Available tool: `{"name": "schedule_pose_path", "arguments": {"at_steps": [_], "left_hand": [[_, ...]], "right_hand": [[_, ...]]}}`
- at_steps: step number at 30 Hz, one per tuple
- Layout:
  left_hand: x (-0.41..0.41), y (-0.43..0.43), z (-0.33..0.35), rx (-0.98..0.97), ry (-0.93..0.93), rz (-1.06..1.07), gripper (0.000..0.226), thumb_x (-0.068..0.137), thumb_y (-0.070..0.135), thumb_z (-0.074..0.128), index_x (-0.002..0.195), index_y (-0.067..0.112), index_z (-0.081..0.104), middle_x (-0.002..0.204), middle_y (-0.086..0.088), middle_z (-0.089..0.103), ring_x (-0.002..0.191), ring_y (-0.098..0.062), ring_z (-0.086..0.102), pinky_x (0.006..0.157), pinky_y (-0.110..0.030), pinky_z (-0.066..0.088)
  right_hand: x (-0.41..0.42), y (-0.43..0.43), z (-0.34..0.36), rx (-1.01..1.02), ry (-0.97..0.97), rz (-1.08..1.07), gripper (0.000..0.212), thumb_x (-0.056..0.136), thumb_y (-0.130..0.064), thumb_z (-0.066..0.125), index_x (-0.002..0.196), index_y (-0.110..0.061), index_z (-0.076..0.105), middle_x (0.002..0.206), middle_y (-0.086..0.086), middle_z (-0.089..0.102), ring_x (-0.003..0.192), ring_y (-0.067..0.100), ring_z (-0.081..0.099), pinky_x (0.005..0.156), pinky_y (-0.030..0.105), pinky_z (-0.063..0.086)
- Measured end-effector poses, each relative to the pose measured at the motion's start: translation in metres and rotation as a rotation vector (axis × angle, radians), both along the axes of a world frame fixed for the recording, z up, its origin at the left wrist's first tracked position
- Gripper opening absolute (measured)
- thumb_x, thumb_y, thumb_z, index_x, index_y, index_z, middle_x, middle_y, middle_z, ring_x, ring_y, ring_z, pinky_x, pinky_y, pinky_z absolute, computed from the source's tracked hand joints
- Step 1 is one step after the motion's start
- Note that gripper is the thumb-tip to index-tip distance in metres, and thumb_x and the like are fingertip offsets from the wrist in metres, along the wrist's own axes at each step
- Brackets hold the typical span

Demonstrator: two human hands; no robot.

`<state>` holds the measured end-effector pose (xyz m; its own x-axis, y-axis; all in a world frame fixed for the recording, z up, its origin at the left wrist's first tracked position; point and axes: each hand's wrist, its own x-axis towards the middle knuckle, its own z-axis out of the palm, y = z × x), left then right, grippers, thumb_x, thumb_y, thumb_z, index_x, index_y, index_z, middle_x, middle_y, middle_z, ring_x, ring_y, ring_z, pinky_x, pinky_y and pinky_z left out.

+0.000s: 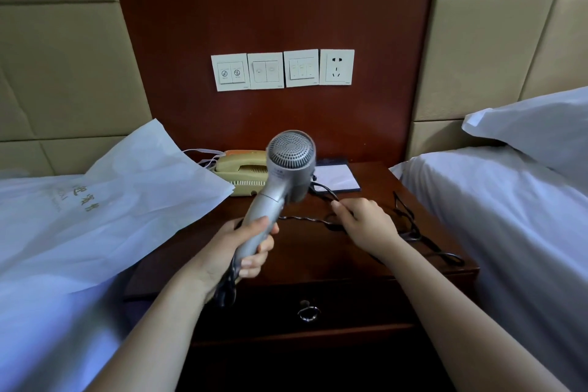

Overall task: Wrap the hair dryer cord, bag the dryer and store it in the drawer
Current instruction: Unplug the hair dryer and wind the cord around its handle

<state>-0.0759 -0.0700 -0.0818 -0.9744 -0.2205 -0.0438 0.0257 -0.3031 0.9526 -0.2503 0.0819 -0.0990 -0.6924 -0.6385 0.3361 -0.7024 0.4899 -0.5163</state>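
**Dryer in hand, cord loose on the nightstand**

We see the silver hair dryer (288,169) held up at the centre of the frame, grille end facing us, above the dark wooden nightstand (318,251). The left hand (245,245) has its fingers wrapped round the dryer's handle, and some dark cord hangs just under that hand. The right hand (366,223), centre right, is curled, its fingertips pinching the black cord (413,232). From there the cord trails in loose loops across the nightstand top toward its right edge.

The white bag (127,197) lies flat on the bed at left, one corner overhanging the nightstand. The drawer (350,309), lower centre, is closed, with its ring pull (307,312) hanging down.

Behind the dryer sit a beige telephone (241,169) and a notepad (337,177). On the wall above is a row of switch plates (281,70). A white pillow (534,124) lies at the right of the frame.
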Motion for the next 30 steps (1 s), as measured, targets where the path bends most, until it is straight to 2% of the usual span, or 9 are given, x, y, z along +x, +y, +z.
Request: {"name": "schedule_pose_path", "arguments": {"at_steps": [5,8,12,16,19,21,23,25,30], "left_hand": [[-0.012,-0.002,-0.004,-0.028,-0.072,0.323,0.018,0.082,0.013,0.064,0.089,0.0,0.055,0.057,-0.003,0.048,0.032,-0.006,0.037,0.03,-0.014,0.029],[-0.015,-0.001,-0.003,-0.049,-0.072,0.443,0.01,0.087,0.01,0.061,0.087,0.001,0.056,0.066,-0.004,0.05,0.039,-0.007,0.043,0.033,-0.017,0.034],[-0.016,-0.001,0.002,-0.17,-0.095,0.559,0.013,0.085,0.008,0.065,0.094,0.006,0.055,0.071,-0.007,0.052,0.045,-0.01,0.044,0.034,-0.018,0.032],[-0.018,-0.004,-0.001,-0.403,-0.134,0.654,0.028,0.082,0.014,0.067,0.106,0.015,0.052,0.076,-0.007,0.055,0.051,-0.017,0.048,0.04,-0.022,0.036],[-0.018,-0.005,-0.005,-0.778,-0.197,0.707,0.032,0.08,0.02,0.067,0.108,0.021,0.052,0.089,-0.006,0.06,0.073,-0.027,0.059,0.059,-0.03,0.043],[-0.017,-0.002,-0.008,-0.981,-0.241,0.687,0.045,0.081,0.022,0.065,0.122,0.029,0.048,0.102,-0.005,0.062,0.094,-0.034,0.06,0.073,-0.033,0.044],[-0.017,0.002,-0.01,-1.099,-0.285,0.676,0.055,0.082,0.025,0.063,0.131,0.035,0.041,0.112,-0.005,0.062,0.104,-0.036,0.059,0.081,-0.036,0.047],[-0.019,0.006,-0.009,-1.115,-0.306,0.699,0.05,0.082,0.031,0.065,0.126,0.029,0.043,0.113,-0.007,0.064,0.105,-0.037,0.059,0.082,-0.038,0.048],[-0.026,0.02,-0.003,-1.023,-0.369,0.654,0.042,0.079,0.051,0.062,0.103,0.019,0.05,0.103,-0.01,0.064,0.099,-0.035,0.06,0.072,-0.034,0.043]], "right_hand": [[0.011,-0.005,0.006,-0.045,0.183,0.033,0.036,0.094,-0.046,0.042,0.066,-0.024,0.043,0.064,-0.001,0.052,0.071,0.031,0.057,0.052,0.031,0.029],[0.019,-0.006,0.011,-0.101,0.293,0.087,0.03,0.091,-0.045,0.049,0.071,-0.022,0.05,0.059,-0.002,0.051,0.064,0.031,0.057,0.048,0.029,0.026],[0.032,-0.01,0.02,-0.226,0.528,0.134,0.037,0.086,-0.044,0.045,0.067,-0.015,0.058,0.055,-0.001,0.057,0.052,0.027,0.055,0.043,0.025,0.023],[0.04,-0.015,0.025,-0.278,0.633,0.211,0.033,0.088,-0.038,0.044,0.068,-0.015,0.058,0.06,-0.002,0.06,0.053,0.022,0.057,0.043,0.027,0.035],[0.045,-0.022,0.025,-0.312,0.663,0.234,0.031,0.089,-0.033,0.047,0.068,-0.014,0.058,0.061,-0.002,0.06,0.057,0.022,0.057,0.046,0.032,0.041],[0.047,-0.026,0.026,-0.338,0.692,0.213,0.03,0.088,-0.031,0.048,0.066,-0.013,0.059,0.06,-0.001,0.06,0.059,0.021,0.055,0.049,0.032,0.038],[0.048,-0.027,0.028,-0.367,0.694,0.197,0.031,0.087,-0.03,0.048,0.065,-0.012,0.06,0.059,0.0,0.058,0.059,0.02,0.052,0.051,0.029,0.032],[0.051,-0.029,0.03,-0.383,0.69,0.191,0.032,0.087,-0.029,0.047,0.064,-0.011,0.059,0.057,0.0,0.056,0.059,0.016,0.047,0.052,0.03,0.029],[0.061,-0.034,0.034,-0.405,0.646,0.237,0.029,0.088,-0.027,0.048,0.065,-0.011,0.055,0.057,0.001,0.053,0.065,0.016,0.04,0.052,0.024,0.018]]}}
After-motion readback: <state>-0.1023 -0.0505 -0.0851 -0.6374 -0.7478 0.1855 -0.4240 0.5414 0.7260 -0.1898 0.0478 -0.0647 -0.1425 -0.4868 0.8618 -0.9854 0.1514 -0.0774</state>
